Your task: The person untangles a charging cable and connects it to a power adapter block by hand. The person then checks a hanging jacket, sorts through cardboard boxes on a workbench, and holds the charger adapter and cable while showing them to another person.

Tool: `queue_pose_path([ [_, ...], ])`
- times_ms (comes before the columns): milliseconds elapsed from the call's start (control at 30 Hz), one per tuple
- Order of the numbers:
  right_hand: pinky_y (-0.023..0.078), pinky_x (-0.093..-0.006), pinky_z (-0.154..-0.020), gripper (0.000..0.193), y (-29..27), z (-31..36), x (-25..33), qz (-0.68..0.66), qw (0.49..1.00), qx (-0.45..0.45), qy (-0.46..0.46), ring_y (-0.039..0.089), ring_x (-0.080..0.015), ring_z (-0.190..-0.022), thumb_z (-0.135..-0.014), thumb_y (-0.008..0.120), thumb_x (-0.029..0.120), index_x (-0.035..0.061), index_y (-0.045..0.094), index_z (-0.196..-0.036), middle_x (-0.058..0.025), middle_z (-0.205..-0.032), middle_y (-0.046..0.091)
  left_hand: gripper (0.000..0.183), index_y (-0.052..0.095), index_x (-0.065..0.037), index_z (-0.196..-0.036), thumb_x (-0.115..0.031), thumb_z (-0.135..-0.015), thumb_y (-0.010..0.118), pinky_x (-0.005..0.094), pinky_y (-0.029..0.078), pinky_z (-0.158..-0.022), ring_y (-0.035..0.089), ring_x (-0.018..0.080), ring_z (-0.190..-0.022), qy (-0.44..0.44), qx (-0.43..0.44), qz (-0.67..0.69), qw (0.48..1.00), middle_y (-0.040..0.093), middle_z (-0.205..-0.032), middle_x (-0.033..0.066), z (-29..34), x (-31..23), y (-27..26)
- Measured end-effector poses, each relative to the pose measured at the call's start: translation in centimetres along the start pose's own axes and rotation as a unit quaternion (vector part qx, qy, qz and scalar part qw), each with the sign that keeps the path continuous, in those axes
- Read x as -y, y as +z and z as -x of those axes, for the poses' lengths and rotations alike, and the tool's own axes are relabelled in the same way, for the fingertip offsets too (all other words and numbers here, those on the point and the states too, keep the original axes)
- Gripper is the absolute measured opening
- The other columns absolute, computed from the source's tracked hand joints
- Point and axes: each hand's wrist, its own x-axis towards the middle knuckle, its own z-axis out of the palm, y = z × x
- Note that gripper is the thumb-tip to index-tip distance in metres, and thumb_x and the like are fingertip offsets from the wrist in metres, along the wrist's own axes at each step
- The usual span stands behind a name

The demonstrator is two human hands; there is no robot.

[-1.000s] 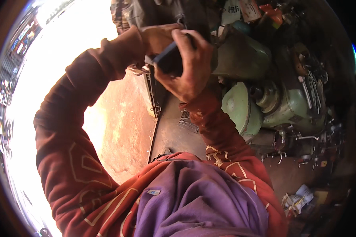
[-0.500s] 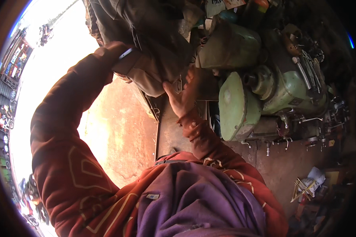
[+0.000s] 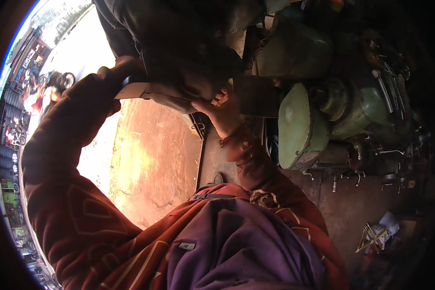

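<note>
I have both hands up at a dark bag [image 3: 179,53] hanging in front of me. My left hand [image 3: 118,72] is curled over the bag's left edge, at a pale flat piece [image 3: 140,90] that juts from its underside; I cannot tell whether the fingers truly clamp it. My right hand [image 3: 223,110] is cupped open beneath the bag, palm up, bearing its weight. I judge the step in hand to be steadying the bag while getting at its bottom; the next move calls for a firm left grip while the right keeps supporting from below.

No surface carries anything here. Below is a reddish floor [image 3: 150,164], sunlit at left, and a dark metal plate [image 3: 217,159]. At right stands a green machine [image 3: 324,116] in deep shadow. A bright street [image 3: 38,82] lies far left.
</note>
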Motion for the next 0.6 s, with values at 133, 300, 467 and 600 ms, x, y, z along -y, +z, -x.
queue_pose_path([
  [133,0.049,-0.0344,-0.092,0.057,0.6,0.4,1.4,0.039,0.999,0.002,0.002,0.06,-0.0213,-0.101,-0.069,0.082,0.003,-0.002,0.048,-0.114,-0.0116,-0.108,0.059,0.02,0.068,-0.008,-0.098,-0.016,-0.08,0.063,0.0314,0.055,-0.068,0.067,0.0215,-0.08,-0.01,0.005,-0.007,1.0,0.067,-0.09,0.0116,0.3,-0.1,0.0],
  [300,0.055,-0.036,-0.083,0.069,0.9,0.5,1.0,0.0,1.0,-0.026,-0.001,0.06,-0.0247,-0.101,-0.069,0.083,0.006,-0.007,0.039,-0.12,-0.0167,-0.107,0.056,0.021,0.068,-0.008,-0.099,-0.016,-0.08,0.063,0.0309,0.055,-0.067,0.067,0.021,-0.08,-0.03,0.008,-0.014,0.999,0.067,-0.091,0.0111,1.5,-1.1,-0.3],
  [467,0.06,-0.0352,-0.068,0.073,1.1,-0.1,1.9,-0.029,0.999,0.014,0.025,0.06,-0.0267,-0.098,-0.071,0.082,0.005,-0.0085,0.033,-0.124,-0.0201,-0.108,0.053,0.022,0.068,-0.008,-0.101,-0.015,-0.08,0.064,0.0305,0.055,-0.067,0.067,0.0204,-0.08,-0.043,0.018,-0.021,0.999,0.067,-0.091,0.0105,2.0,-1.4,-0.4],
  [600,0.06,-0.0325,-0.065,0.07,0.6,-0.7,0.2,-0.018,1.0,0.011,0.014,0.06,-0.0248,-0.097,-0.072,0.08,0.004,-0.0056,0.036,-0.124,-0.0197,-0.111,0.051,0.024,0.067,-0.009,-0.103,-0.015,-0.08,0.064,0.0301,0.055,-0.066,0.066,0.0199,-0.079,-0.055,0.023,-0.029,0.998,0.067,-0.092,0.0101,2.4,-1.5,-0.8],
])
